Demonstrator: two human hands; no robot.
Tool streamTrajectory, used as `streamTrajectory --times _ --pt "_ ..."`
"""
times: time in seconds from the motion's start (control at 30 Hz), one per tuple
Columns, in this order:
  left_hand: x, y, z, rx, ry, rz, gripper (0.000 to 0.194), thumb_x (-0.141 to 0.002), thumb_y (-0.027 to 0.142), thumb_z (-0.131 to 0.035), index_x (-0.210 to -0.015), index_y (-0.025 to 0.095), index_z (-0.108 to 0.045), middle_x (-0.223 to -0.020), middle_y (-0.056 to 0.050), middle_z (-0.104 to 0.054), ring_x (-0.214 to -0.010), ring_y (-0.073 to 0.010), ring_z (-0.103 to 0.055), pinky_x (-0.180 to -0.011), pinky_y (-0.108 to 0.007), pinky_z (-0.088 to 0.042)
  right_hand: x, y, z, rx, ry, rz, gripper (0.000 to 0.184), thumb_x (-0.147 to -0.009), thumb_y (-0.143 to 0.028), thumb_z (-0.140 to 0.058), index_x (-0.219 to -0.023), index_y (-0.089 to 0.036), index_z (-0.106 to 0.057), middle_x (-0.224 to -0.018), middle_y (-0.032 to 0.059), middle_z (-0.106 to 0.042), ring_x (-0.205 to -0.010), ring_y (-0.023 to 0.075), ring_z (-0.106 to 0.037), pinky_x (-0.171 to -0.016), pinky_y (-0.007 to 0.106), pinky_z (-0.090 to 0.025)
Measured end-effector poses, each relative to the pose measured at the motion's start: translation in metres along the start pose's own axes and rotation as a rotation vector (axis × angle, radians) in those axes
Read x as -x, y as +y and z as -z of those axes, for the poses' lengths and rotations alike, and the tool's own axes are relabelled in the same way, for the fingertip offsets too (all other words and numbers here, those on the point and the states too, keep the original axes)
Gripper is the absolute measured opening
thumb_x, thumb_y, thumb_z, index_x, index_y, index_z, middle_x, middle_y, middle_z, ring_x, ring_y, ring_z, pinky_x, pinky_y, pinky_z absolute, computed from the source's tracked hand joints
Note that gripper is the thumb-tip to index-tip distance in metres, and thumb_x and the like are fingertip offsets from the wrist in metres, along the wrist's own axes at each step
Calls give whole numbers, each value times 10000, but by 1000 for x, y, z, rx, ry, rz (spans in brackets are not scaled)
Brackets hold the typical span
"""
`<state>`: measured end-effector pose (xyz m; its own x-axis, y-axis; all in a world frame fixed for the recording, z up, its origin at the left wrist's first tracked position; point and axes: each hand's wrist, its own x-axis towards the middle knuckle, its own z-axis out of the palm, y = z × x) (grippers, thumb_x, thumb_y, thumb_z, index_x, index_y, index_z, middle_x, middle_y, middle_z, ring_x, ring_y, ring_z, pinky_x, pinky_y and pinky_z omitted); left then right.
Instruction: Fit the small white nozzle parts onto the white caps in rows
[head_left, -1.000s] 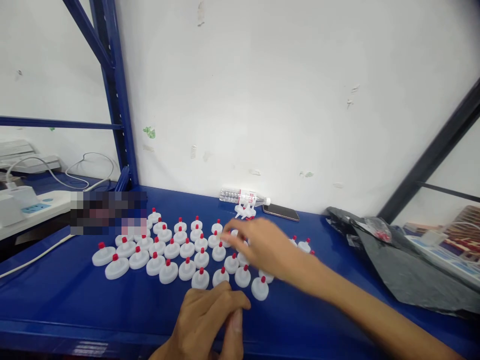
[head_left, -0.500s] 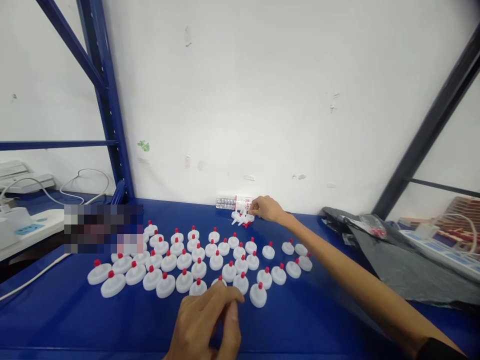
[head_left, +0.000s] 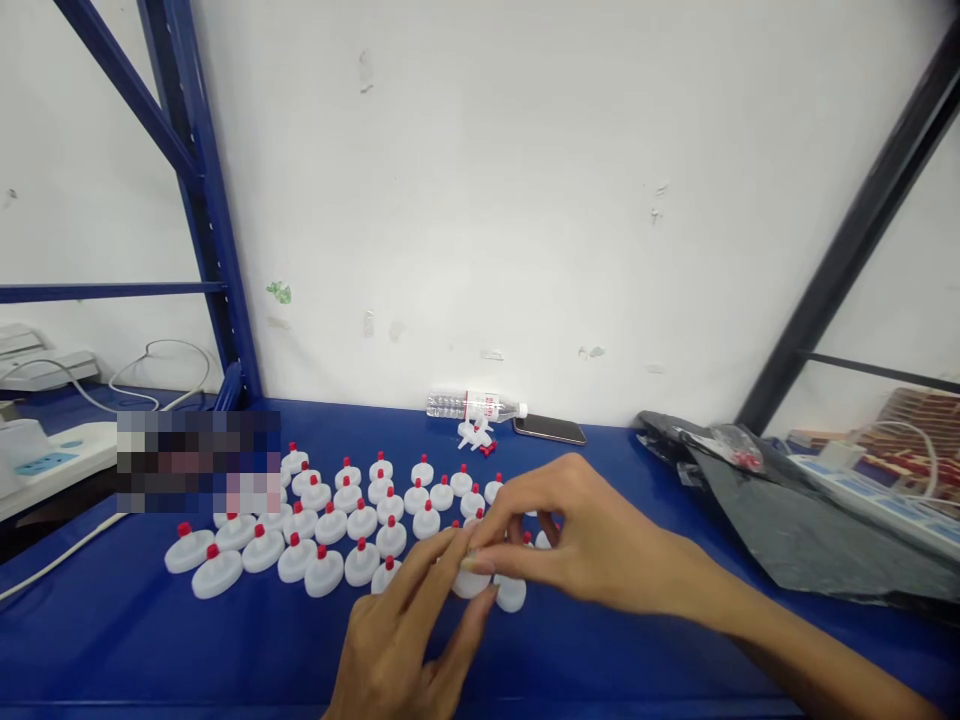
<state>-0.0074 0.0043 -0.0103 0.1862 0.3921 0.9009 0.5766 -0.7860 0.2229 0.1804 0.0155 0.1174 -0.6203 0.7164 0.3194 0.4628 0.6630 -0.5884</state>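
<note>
Near the front of the blue table (head_left: 285, 655), my left hand (head_left: 405, 620) has its fingers and thumb closed around a white round cap (head_left: 471, 584). My right hand (head_left: 562, 535) meets it from the right, thumb and forefinger pinched at the top of the same cap. Those fingertips hide the cap's upper part, so any tip there is out of sight. Another white cap (head_left: 511, 594) lies just under my right hand. Leftward and behind spread several white caps with red tips (head_left: 324, 574), standing upright in loose rows; my hands cover some of them.
At the wall lies a clear bottle (head_left: 450, 405) with a small heap of white pieces (head_left: 474, 434) before it. A phone (head_left: 551, 430) rests beside the bottle. Dark plastic sheeting (head_left: 772, 530) covers the right side. A power strip (head_left: 75, 455) and cables sit left.
My right hand has come back from the heap by the bottle to my left hand, and now pinches the cap there. The phone has come into sight. The view has shifted slightly.
</note>
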Motion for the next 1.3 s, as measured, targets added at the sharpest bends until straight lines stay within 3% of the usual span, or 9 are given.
streamTrajectory --times 0.1,0.2,0.27,0.33,0.5,0.67,0.83,1.0,1.3 --pt "-2 -1 -1 2 -10 42 387 -949 186 -645 -1332 193 -589 -1151 -82 -722 -730 -100 -724 -644 -168 -600 -23 34 17 5 21 -60 289 -969 -444 -609 -962 -214 -784 -837 27 -775 -655 136 -671 -597 241 -482" --pt "-4 -1 0 8 -37 73 382 -959 197 -631 -1340 206 -599 -1165 -69 -715 -659 -70 -697 -641 -163 -601 -53 95 36 198 92 -208 248 -956 -382 -617 -1012 -194 -768 -924 69 -782 -773 182 -703 -700 279 -510" --pt "-4 0 0 5 -43 67 395 -960 202 -628 -1353 201 -593 -1161 -73 -713 -659 -72 -694 -627 -162 -598 -69 137 41 384 17 -319 174 -834 -262 -741 -987 -187 -777 -926 76 -785 -819 214 -705 -756 305 -507" --pt "-3 -1 0 5 -45 64 396 -962 207 -625 -1356 195 -593 -1153 -78 -712 -654 -71 -690 -617 -162 -596 -80 171 39 380 -71 -355 206 -789 -229 -769 -991 -191 -778 -943 70 -786 -821 212 -707 -773 305 -514" --pt "-2 -2 -1 4 -40 53 395 -962 205 -622 -1356 189 -596 -1144 -83 -709 -644 -69 -684 -599 -160 -588 -90 208 28 223 -118 -395 115 -781 -234 -765 -865 -157 -751 -766 39 -753 -665 173 -690 -683 279 -533" --pt "-1 -1 -2 -14 -38 71 376 -963 214 -623 -1338 208 -606 -1151 -73 -711 -647 -72 -684 -621 -170 -597 -71 185 37 130 1 -362 136 -844 -301 -721 -858 -166 -706 -820 72 -761 -695 187 -714 -606 266 -535" --pt "-2 -1 -2 -20 -49 80 370 -971 241 -619 -1339 212 -595 -1146 -68 -723 -590 -58 -655 -577 -161 -577 -22 104 46 -89 50 -319 269 -848 -433 -746 -938 -181 -716 -838 67 -765 -756 189 -722 -608 251 -533" --pt "-4 0 -1 -21 -46 70 455 -959 264 -647 -1393 183 -536 -967 -23 -757 -514 -41 -611 -528 -138 -529 15 37 33 -131 60 -286 258 -813 -443 -795 -898 -201 -770 -862 44 -754 -669 139 -658 -575 237 -486" --pt "-4 1 -2 -25 -41 35 397 -973 285 -630 -1356 202 -561 -829 24 -728 -488 -39 -601 -501 -137 -496 16 19 5 -17 83 -129 82 -811 -308 -830 -862 -245 -812 -827 -10 -736 -698 115 -631 -616 216 -466"
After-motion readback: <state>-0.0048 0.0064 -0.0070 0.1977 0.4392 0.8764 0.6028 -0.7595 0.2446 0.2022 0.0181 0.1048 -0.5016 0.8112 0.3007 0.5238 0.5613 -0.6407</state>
